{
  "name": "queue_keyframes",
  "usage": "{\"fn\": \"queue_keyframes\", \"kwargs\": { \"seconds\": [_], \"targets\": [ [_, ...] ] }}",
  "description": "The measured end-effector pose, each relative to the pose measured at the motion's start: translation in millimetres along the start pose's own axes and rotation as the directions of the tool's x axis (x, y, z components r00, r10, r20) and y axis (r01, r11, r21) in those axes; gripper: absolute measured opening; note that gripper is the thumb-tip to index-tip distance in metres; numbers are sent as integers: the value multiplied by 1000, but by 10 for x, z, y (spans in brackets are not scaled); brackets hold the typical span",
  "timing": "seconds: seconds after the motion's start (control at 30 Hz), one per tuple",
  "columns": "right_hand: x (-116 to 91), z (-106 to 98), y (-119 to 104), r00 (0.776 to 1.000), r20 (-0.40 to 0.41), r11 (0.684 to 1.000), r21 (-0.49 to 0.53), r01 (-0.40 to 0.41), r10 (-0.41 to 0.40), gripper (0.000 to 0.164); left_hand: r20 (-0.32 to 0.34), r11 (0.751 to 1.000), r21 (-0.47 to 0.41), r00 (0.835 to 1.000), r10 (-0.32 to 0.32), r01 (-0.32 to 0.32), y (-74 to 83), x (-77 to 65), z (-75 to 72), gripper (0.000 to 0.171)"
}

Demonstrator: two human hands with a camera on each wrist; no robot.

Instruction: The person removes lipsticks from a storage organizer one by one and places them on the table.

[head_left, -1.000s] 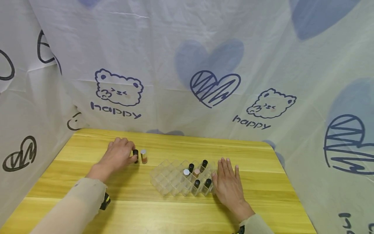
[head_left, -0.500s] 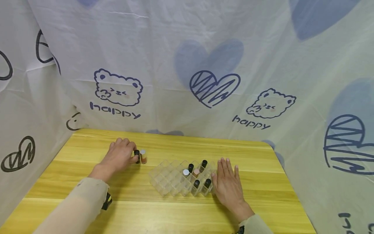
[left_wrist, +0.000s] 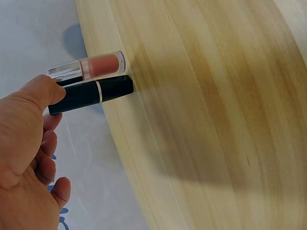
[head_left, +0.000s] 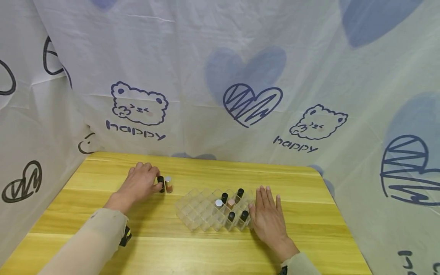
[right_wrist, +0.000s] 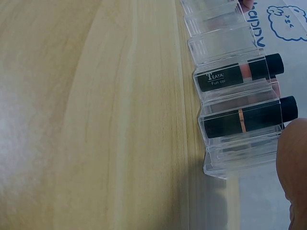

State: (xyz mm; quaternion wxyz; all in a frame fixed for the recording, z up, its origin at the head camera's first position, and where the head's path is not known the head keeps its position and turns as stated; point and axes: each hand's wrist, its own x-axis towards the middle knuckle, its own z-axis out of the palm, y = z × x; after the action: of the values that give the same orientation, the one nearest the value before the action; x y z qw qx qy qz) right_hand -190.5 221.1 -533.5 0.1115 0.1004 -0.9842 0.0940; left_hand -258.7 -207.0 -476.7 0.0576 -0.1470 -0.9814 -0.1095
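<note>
My left hand (head_left: 139,182) pinches a black lipstick tube (left_wrist: 91,94) by its upper end between thumb and fingers. The tube stands upright on the table, right beside a lip gloss (head_left: 168,184) with a silvery cap and a pinkish body. To the right, a clear lipstick organizer (head_left: 196,210) with diamond-shaped slots holds several tubes at its right half, mostly black-capped, one white-capped (head_left: 219,203) and one pinkish (head_left: 231,203). Flat beside the organizer's right end lies my right hand (head_left: 269,217), fingers straight. The thumb rests at its edge, near a black tube (right_wrist: 244,117) in a slot.
The wooden table (head_left: 165,252) carries the organizer near its middle. A pale curtain (head_left: 192,76) printed with hearts and bears hangs behind the table and along both sides.
The left hand and the black lipstick tube have shifted slightly right, closer to the lip gloss, then stayed there. The right hand and the organizer look unchanged.
</note>
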Motion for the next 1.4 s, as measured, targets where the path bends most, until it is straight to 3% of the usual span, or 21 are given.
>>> {"fn": "queue_keyframes", "kwargs": {
  "seconds": [0.5,0.73,0.83,0.97,1.03,1.1,1.3,1.4],
  "targets": [
    [-5,-8,-10,1000,-9,1000,7,0,1,63,-32,999,-48,999,-8,6,30,-21,-85,39],
    [-7,-8,-12,1000,-17,1000,-5,3,-3,63,-129,999,-50,992,0,-6,271,-19,-205,33],
    [-7,-11,-11,1000,-18,1000,-6,3,-3,63,-214,999,-33,976,28,-36,453,-28,-199,29],
    [-9,-9,-9,1000,-17,1000,-9,7,-7,63,-343,989,67,928,146,-131,714,-41,-122,28],
    [-12,-5,-5,1000,-20,1000,-12,9,-9,63,-366,979,110,909,201,-172,850,-48,-71,29],
    [-14,-1,-2,1000,-23,1000,-16,12,-12,63,-345,972,118,909,234,-206,979,-59,-13,31],
    [-14,4,7,1000,-20,1000,-11,17,-17,63,-178,969,31,953,247,-245,1283,-101,115,39],
    [-18,4,11,1000,-14,1000,-1,13,-13,64,-123,965,-20,958,258,-262,1383,-108,153,41]
  ]
}}
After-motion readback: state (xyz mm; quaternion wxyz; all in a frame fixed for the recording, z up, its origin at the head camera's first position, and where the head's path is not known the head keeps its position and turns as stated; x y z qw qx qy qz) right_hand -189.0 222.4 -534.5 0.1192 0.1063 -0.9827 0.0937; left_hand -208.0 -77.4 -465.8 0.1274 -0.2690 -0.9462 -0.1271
